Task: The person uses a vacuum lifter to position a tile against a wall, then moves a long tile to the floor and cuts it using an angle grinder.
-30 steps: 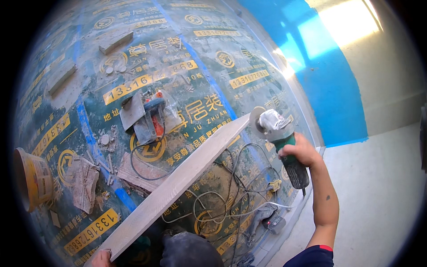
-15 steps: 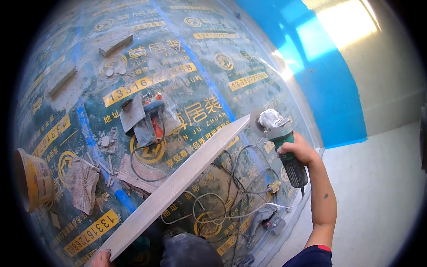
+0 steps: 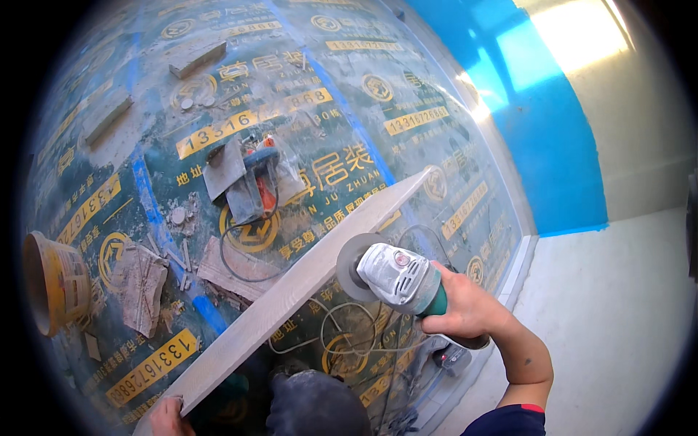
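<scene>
A long, narrow pale board (image 3: 291,298) runs diagonally from the lower left to mid right. My left hand (image 3: 170,416) grips its near end with curled fingers. My right hand (image 3: 462,309) is wrapped round a green angle grinder (image 3: 400,280) with a silver head. Its disc (image 3: 349,269) is at the board's right edge, partway along the length; I cannot tell whether it touches. Loose cables (image 3: 327,330) lie on the floor below the grinder. A dark rounded shape (image 3: 316,407) shows at the bottom centre, apparently my knee.
A printed green floor covering (image 3: 451,218) with blue tape holds an orange-and-grey power tool (image 3: 247,182), a yellow bucket (image 3: 57,283), broken tile pieces (image 3: 142,287), offcuts (image 3: 196,58) and a battery-like block (image 3: 451,358). At right are a blue-painted band (image 3: 545,145) and pale surfaces.
My right hand has brought the grinder down and left, from the board's far end to partway along it, and the grinder is now tilted more sideways. My left hand stays on the near end.
</scene>
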`<act>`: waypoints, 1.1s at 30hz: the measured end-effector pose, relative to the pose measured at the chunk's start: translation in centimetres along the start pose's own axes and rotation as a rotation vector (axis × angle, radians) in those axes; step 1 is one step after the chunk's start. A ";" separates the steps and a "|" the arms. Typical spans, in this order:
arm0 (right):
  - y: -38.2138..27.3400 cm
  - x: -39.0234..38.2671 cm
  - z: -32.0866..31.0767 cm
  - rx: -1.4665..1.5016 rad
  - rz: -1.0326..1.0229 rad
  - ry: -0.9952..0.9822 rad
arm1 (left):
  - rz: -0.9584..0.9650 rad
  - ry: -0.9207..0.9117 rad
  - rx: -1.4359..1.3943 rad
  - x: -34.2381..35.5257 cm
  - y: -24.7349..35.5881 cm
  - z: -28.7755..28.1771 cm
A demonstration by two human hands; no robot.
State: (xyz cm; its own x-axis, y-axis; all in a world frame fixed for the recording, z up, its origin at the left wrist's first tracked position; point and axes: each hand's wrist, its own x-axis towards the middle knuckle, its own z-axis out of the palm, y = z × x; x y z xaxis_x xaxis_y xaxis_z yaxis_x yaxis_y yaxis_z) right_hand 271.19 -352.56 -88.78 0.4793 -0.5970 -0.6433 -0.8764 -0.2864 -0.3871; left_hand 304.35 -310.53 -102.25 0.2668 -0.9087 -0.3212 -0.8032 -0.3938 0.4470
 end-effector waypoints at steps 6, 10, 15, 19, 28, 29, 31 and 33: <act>2.7 0.9 -2.3 0.089 0.010 0.201 | -0.010 0.038 -0.054 0.3 -0.3 0.7; 2.6 0.9 -2.7 0.178 0.056 0.220 | -0.038 0.034 -0.061 0.5 0.6 0.0; -0.6 -0.5 1.0 0.065 -0.051 0.058 | -0.024 0.012 -0.041 0.4 0.1 0.3; -2.2 -0.8 2.3 -0.009 -0.039 -0.056 | -0.018 0.064 -0.092 0.4 0.0 0.5; 1.1 0.7 -0.9 0.224 0.003 0.208 | 0.004 0.050 -0.078 0.4 0.0 0.3; 0.6 0.5 -1.3 0.258 0.080 0.183 | 0.002 0.051 -0.078 0.5 0.0 0.3; 0.4 0.3 -1.0 0.160 0.051 0.176 | 0.011 0.054 -0.092 0.6 0.2 0.2; -0.1 -0.3 0.2 0.114 0.018 0.135 | 0.012 0.057 -0.086 0.8 0.5 0.0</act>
State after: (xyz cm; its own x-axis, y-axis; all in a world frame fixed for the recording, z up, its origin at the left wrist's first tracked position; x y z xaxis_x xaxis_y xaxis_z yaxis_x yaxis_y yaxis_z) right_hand 271.14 -352.19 -88.64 0.4466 -0.6984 -0.5592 -0.8699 -0.1926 -0.4542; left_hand 304.18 -311.49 -102.32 0.2894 -0.9187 -0.2687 -0.7585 -0.3913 0.5212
